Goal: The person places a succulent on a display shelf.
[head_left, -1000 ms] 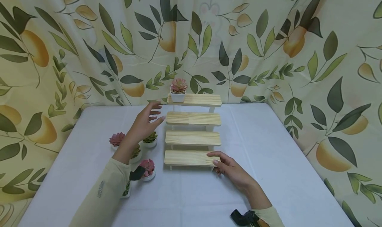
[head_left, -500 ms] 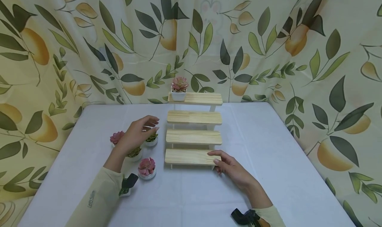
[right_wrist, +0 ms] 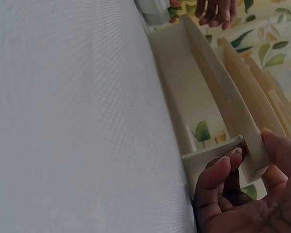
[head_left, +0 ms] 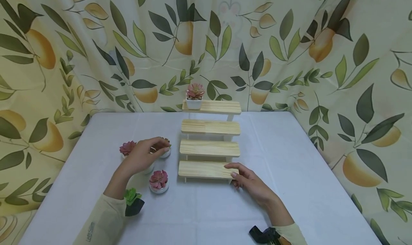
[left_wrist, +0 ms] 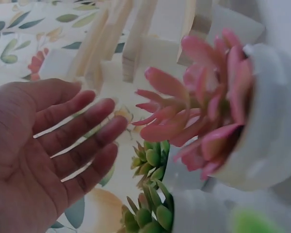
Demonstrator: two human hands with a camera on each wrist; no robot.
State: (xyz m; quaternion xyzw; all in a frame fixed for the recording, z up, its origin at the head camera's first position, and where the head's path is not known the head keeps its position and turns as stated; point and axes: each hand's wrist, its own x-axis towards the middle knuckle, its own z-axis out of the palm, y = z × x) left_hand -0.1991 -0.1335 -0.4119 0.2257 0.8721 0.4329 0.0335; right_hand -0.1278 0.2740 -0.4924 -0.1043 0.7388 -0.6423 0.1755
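My left hand (head_left: 143,155) hovers over the group of potted succulents, its fingers relaxed and holding nothing. Its fingertips overlap a green succulent (head_left: 166,152) in a white pot at the back of the group. In the left wrist view, a pink succulent (left_wrist: 199,102) in a white pot sits beside the fingers, with two green succulents below it. With thumb and fingers my right hand (head_left: 252,186) pinches the right end of the lowest board (head_left: 202,169) of a four-step wooden stand; the right wrist view shows the thumb (right_wrist: 276,145) against the board's edge.
A pink succulent (head_left: 194,95) in a square white pot stands at the left end of the top board. Around my left arm are a dark pink succulent (head_left: 127,148) and a bright green one (head_left: 131,196). A white cloth (head_left: 289,187) covers the table; a patterned curtain hangs behind.
My left hand has come down and back from beside the upper boards to the succulents on the left. The right hand keeps its grip on the lowest board.
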